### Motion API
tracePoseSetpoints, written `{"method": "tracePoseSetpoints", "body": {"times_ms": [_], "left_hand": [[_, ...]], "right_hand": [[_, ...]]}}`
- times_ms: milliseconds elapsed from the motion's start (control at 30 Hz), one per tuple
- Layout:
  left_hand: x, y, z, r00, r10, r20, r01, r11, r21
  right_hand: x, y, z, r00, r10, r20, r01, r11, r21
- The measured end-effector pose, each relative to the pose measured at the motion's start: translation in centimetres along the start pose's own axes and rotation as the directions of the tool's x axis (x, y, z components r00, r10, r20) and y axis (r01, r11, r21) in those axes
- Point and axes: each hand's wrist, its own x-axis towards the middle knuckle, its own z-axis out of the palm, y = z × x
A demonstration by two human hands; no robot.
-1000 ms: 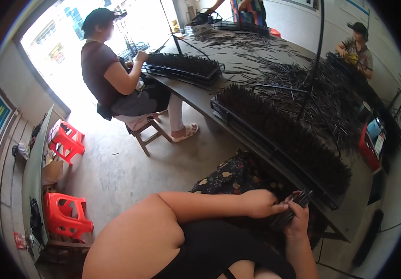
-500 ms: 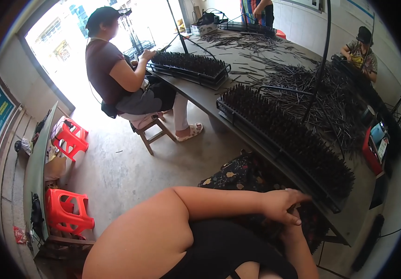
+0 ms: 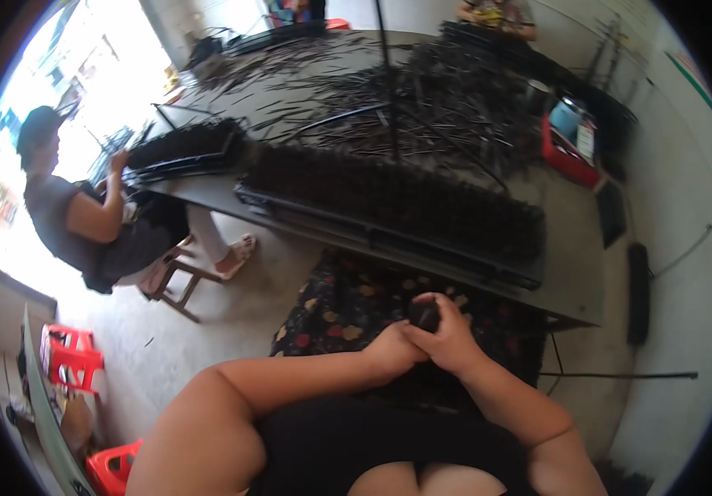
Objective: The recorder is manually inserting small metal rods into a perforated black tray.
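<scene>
My right hand [image 3: 453, 341] is curled round a small dark object [image 3: 424, 315], too blurred to name. Against it from the left rests my left hand [image 3: 395, 350], closed, with its fingertips and whatever they hold hidden. Both hands are over a black flowered cloth [image 3: 335, 310] across my lap. Just beyond them, along the table edge, stands a long black rack [image 3: 389, 230] packed with dark upright sticks.
The grey table [image 3: 575, 285] carries many loose dark sticks [image 3: 455, 107]. A red tray [image 3: 566, 161] with a blue container sits at the right. On the left a co-worker [image 3: 83, 198] sits by another rack [image 3: 182, 153]. Red stools [image 3: 73, 357] stand behind.
The view has swung right. My hands, at first together with the left fingers extended, are now together in front of me, the right one round a dark object.
</scene>
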Motion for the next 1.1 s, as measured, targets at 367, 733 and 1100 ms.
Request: {"method": "tracePoseSetpoints", "body": {"times_ms": [367,733,1100], "left_hand": [[-0.5,-0.4,-0.3,0.948,-0.013,0.318,0.087,0.972,-0.220],[0.9,-0.6,-1.1,0.864,0.162,0.477,-0.369,0.848,0.381],[0.8,2.1,-0.4,1.000,0.003,-0.024,-0.008,0.976,-0.218]], "right_hand": [[-1.5,-0.1,-1.6,0.921,-0.338,0.194,0.327,0.941,0.088],[-2.2,-0.6,-1.7,0.871,-0.487,0.071,0.491,0.856,-0.162],[-0.5,1.5,-1.9,0.981,0.097,-0.166,-0.012,0.894,0.448]]}}
